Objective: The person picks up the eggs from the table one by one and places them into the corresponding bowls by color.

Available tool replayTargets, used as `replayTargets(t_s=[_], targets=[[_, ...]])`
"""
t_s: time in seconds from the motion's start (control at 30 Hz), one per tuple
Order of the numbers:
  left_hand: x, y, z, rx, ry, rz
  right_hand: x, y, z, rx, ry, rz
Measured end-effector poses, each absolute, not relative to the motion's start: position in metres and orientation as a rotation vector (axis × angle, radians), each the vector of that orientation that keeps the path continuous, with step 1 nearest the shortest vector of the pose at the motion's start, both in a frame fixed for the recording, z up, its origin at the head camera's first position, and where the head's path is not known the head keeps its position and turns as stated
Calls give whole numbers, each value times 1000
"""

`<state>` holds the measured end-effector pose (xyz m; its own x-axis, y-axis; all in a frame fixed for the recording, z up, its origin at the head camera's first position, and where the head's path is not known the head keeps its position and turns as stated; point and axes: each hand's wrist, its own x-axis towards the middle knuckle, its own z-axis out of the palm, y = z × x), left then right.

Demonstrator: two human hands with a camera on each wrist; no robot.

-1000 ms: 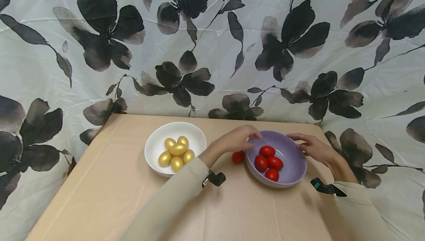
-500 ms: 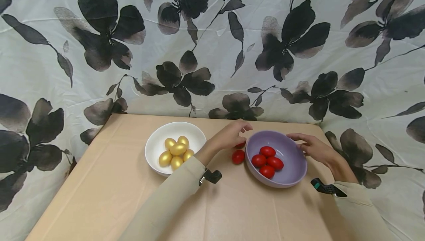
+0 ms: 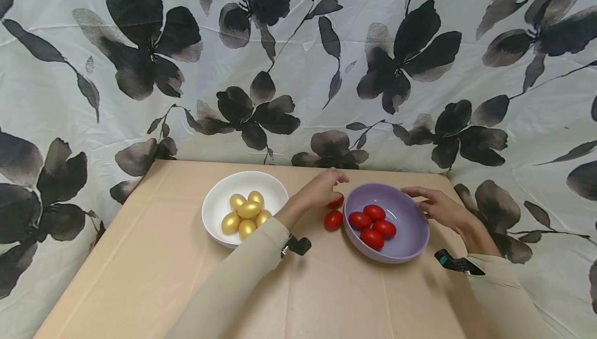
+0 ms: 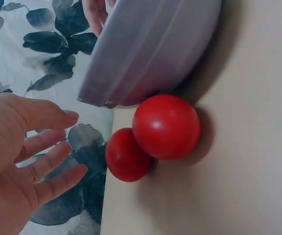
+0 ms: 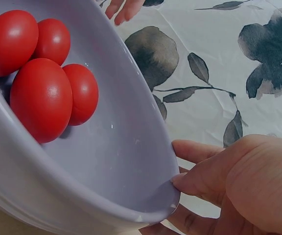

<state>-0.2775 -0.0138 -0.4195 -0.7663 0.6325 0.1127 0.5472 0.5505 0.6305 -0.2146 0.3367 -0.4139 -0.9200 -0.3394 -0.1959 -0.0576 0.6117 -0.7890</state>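
My left hand [image 3: 321, 189] hovers left of the purple bowl [image 3: 414, 235], fingers apart and holding nothing. Close beside its fingertips lie two red eggs on the table: a nearer egg [image 3: 333, 220] and a farther egg [image 3: 336, 201], partly hidden by the hand. In the left wrist view the nearer red egg [image 4: 166, 127] overlaps the farther egg [image 4: 128, 155], next to the bowl's outer wall. Several red eggs [image 5: 42, 100] rest inside the bowl. At the bowl's right rim, my right hand [image 3: 443, 208] pinches the edge between thumb [image 5: 185, 182] and fingers.
Left of my left arm stands a white bowl [image 3: 212, 199] with several golden eggs [image 3: 249, 209] in it. Both bowls stand on a tan-covered table [image 3: 326, 287]. Floral cloth [image 3: 298, 69] hangs behind the table and along its right side.
My left hand has moved left from over the purple bowl's rim to beside the loose red eggs. Inside the bowl, the front and left red eggs have shifted left. The right hand stays put.
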Motion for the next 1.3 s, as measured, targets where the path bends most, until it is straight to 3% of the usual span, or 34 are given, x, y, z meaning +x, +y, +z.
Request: replayTargets(t_s=[1.3], targets=[[-276,2,-451,703,2794,914,-221,341,-418,-342,2512,-1205]])
